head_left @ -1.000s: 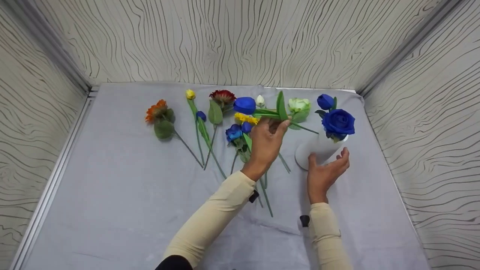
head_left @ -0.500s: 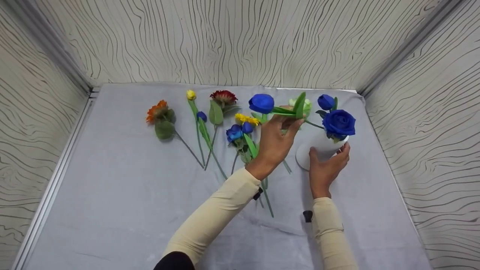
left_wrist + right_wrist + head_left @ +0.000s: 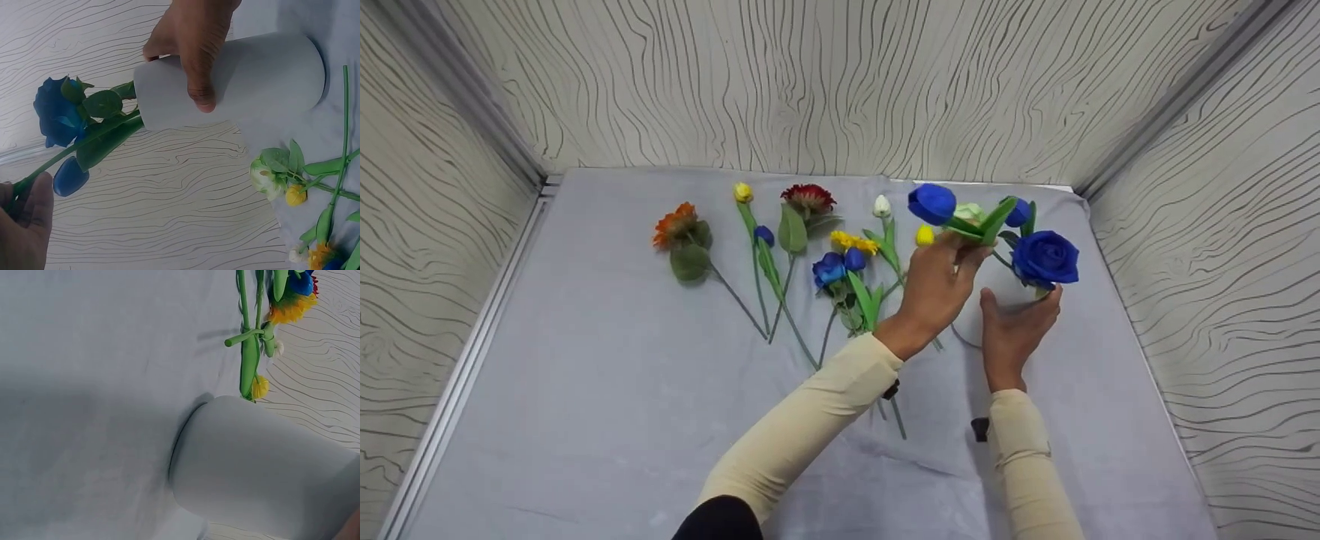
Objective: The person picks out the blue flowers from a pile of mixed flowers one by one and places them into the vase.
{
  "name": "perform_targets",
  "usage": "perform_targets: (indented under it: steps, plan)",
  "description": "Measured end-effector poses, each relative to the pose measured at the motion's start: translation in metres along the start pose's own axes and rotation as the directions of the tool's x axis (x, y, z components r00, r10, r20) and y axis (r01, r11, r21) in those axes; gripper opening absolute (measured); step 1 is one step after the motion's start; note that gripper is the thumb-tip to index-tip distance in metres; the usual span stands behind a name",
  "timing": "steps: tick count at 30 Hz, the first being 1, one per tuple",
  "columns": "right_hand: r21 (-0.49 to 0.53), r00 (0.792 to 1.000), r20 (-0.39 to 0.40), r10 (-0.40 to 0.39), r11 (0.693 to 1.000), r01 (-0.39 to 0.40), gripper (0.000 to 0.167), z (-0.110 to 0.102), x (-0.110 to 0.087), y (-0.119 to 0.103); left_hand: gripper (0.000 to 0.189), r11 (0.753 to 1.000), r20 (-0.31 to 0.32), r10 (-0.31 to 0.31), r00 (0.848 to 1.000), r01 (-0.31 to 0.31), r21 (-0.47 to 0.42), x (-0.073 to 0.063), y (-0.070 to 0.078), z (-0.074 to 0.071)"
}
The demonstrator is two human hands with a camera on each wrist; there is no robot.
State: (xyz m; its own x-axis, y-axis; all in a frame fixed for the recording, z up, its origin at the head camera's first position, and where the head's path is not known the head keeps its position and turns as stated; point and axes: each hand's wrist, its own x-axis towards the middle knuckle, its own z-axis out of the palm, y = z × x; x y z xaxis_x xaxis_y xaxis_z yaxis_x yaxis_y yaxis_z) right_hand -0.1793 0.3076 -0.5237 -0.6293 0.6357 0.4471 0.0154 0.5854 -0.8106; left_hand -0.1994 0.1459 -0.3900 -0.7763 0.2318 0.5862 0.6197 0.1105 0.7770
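Note:
My left hand (image 3: 936, 289) pinches a blue tulip (image 3: 932, 204) by its green leaves and stem. In the left wrist view its stem (image 3: 73, 149) slants up to the mouth of a white vase (image 3: 259, 79), the tip at the rim; the bloom lies outside that view. My right hand (image 3: 1014, 334) grips the vase near its top, thumb on the near side. A large blue rose (image 3: 1045, 257) and a smaller blue tulip (image 3: 1018, 212) stick out of the vase. The vase stands upright on the cloth, partly covered by the hands in the head view.
Left of the vase lie an orange flower (image 3: 675, 225), a yellow tulip (image 3: 743, 192), a red flower (image 3: 808, 198) and a blue rose (image 3: 828, 268), among several others. A pale green flower (image 3: 969, 213) lies behind my left hand. Wood-grain panels (image 3: 810, 82) enclose the grey cloth (image 3: 622, 420).
My left hand has carried the blue tulip rightward to the vase's mouth. My right hand has closed in on the vase, and the rose in it has shifted slightly right.

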Motion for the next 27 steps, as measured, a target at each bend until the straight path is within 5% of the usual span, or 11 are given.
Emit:
perform_targets:
  steps: [11, 27]
  plan:
    - [-0.015, 0.999, 0.005, -0.046, 0.999, 0.046, 0.096, 0.0, 0.0, 0.005, 0.017, 0.982, 0.051, -0.016, 0.999, 0.006, 0.188, 0.003, -0.006, 0.018]
    - [-0.025, 0.997, 0.002, -0.076, 0.997, 0.076, 0.093, 0.0, -0.002, 0.006, 0.019, 0.98, 0.105, -0.102, 0.989, 0.082, 0.181, 0.004, -0.023, 0.041]
